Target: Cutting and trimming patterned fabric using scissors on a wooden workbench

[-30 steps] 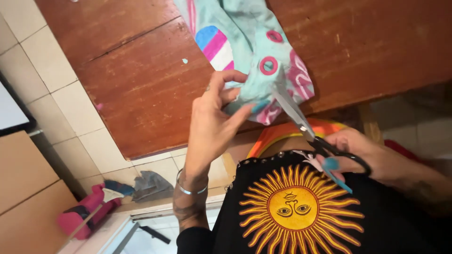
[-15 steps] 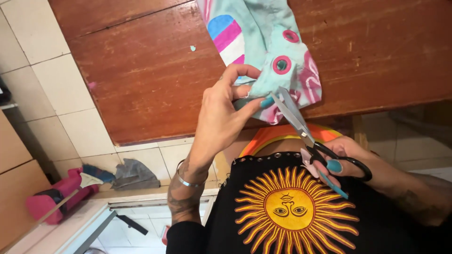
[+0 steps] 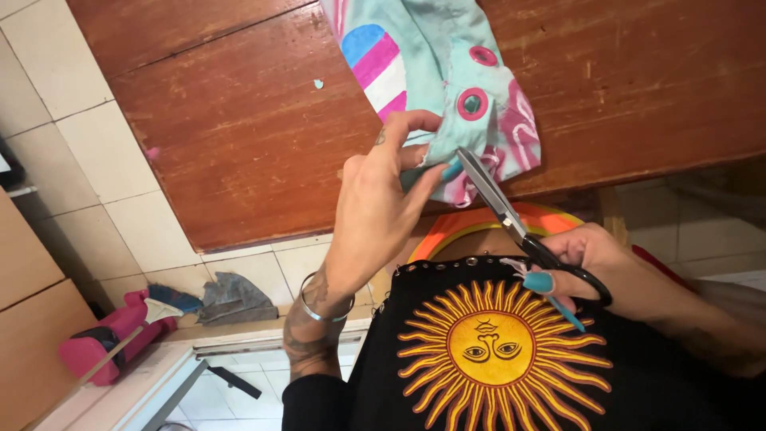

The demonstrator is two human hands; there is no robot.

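The left hand [image 3: 375, 215] pinches the lower edge of a turquoise cloth [image 3: 435, 60] that lies on the brown wooden table [image 3: 231, 136]; thumb and forefinger are closed on the fabric, near its bottom corner. The cloth spreads up from that pinch toward twelve o'clock, with pink, blue and white stripes on its left part and two pink-ringed eyelets [image 3: 472, 104] just at one o'clock of the fingertips.

The right hand [image 3: 614, 267] sits at about four o'clock from the left one, fingers curled through the black handles of a pair of scissors [image 3: 511, 215]. The blades run up toward eleven o'clock and look nearly closed, their tip touching the cloth's edge right beside the left thumb, under the lower eyelet. Long teal nails show on both hands.

A metal bangle [image 3: 323, 307] rings the left wrist. Below the hands is a black garment with a yellow sun print [image 3: 491, 347]. At eight o'clock, on the tiled floor, stands a pink tool [image 3: 108, 339] beside a grey rag [image 3: 231, 299].
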